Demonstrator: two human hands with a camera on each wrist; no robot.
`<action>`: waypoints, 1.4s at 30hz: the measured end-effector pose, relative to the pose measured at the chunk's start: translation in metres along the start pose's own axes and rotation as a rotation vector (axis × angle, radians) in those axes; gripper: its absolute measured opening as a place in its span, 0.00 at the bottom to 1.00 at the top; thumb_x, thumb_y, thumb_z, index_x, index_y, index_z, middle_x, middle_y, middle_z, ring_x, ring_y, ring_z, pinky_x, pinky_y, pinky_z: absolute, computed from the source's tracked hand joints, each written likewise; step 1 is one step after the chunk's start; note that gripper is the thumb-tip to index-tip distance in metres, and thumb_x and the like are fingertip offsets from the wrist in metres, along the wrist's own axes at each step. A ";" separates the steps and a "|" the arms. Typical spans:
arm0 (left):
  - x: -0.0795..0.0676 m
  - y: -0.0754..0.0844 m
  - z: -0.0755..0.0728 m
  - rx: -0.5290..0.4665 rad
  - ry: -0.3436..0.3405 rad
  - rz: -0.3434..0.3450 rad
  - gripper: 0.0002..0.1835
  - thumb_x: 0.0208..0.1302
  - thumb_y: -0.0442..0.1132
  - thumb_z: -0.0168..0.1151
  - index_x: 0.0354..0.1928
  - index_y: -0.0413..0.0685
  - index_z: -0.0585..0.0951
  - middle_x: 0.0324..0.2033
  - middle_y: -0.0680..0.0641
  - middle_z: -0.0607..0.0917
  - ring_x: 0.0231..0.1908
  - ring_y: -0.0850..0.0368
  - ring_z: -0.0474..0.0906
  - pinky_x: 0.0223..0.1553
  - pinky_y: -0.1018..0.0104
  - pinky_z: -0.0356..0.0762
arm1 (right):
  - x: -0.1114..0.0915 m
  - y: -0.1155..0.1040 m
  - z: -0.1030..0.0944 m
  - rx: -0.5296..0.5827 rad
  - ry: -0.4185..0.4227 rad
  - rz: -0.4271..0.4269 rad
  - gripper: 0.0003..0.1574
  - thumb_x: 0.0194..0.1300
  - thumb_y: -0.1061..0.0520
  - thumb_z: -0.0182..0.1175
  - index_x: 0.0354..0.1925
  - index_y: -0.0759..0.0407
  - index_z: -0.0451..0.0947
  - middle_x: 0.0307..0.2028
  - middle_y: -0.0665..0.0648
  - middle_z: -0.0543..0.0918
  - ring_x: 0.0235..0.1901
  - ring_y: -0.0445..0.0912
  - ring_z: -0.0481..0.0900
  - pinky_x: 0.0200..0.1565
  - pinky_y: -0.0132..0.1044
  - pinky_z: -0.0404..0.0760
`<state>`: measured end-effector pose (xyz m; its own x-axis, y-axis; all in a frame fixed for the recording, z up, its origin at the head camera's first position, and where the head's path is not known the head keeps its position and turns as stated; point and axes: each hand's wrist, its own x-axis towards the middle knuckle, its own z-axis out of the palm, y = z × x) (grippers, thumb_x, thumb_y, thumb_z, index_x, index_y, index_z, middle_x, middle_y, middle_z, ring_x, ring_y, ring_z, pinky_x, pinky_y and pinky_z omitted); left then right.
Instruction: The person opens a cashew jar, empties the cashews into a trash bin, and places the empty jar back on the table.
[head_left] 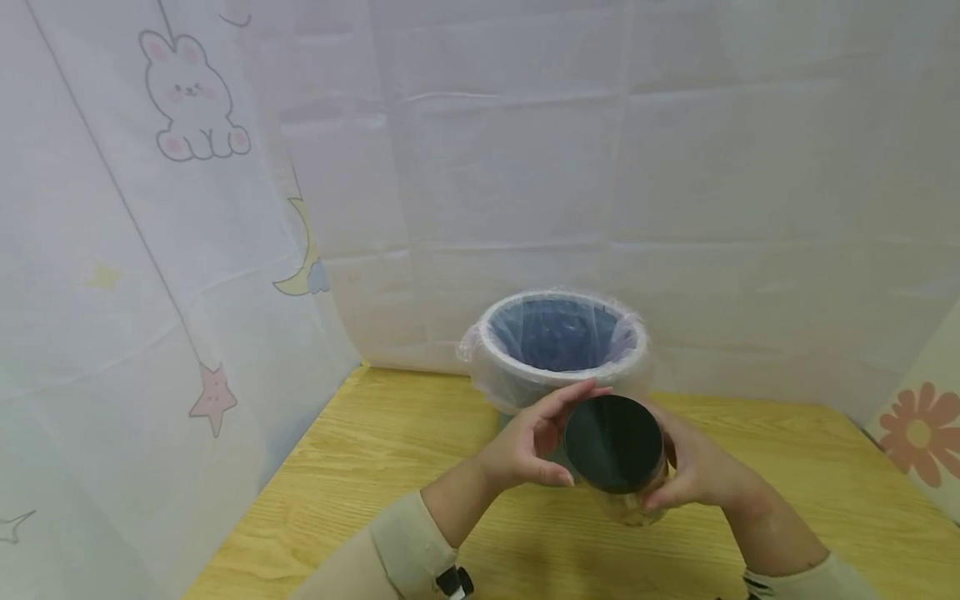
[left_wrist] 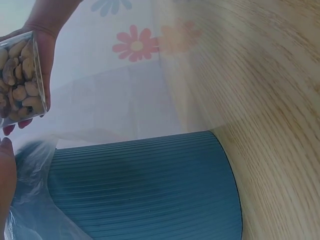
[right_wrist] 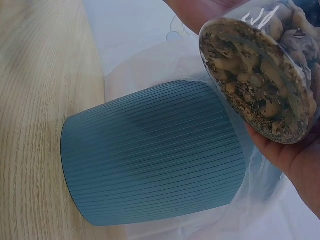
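Note:
A clear jar of cashew-like nuts (right_wrist: pixel 265 75) with a dark lid (head_left: pixel 615 443) is held above the table, its lid tilted towards the head camera. My right hand (head_left: pixel 693 462) grips the jar's side, thumb in front. Beside the lid, my left hand (head_left: pixel 525 442) has its thumb and fingers spread in a loose curve. A gap shows between its thumb and the lid; whether its fingertips touch the far rim I cannot tell. Brown crumbs and nuts show through the jar's base in the right wrist view. Only part of the left hand appears in the left wrist view.
Behind the hands stands a blue-green ribbed bin (left_wrist: pixel 150 190) with a pale rim (head_left: pixel 491 346). A clear plastic bag (head_left: pixel 468 342) lines it and hangs over the rim. Both stand on a wood-grain table (head_left: pixel 360 467), with printed curtains (head_left: pixel 495 183) at the back and sides.

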<state>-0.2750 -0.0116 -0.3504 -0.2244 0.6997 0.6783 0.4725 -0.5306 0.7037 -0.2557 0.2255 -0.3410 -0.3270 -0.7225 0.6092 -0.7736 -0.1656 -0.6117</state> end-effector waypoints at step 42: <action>0.005 0.004 0.002 -0.021 -0.043 -0.028 0.56 0.52 0.52 0.65 0.66 0.27 0.39 0.63 0.22 0.46 0.65 0.30 0.43 0.64 0.43 0.47 | 0.003 0.003 0.001 0.017 -0.063 -0.044 0.58 0.51 0.51 0.69 0.62 0.82 0.46 0.62 0.66 0.64 0.61 0.51 0.64 0.60 0.33 0.63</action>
<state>-0.2719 -0.0097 -0.3447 -0.2001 0.7342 0.6488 0.4485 -0.5201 0.7269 -0.2581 0.2219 -0.3418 -0.2577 -0.7548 0.6032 -0.7768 -0.2095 -0.5939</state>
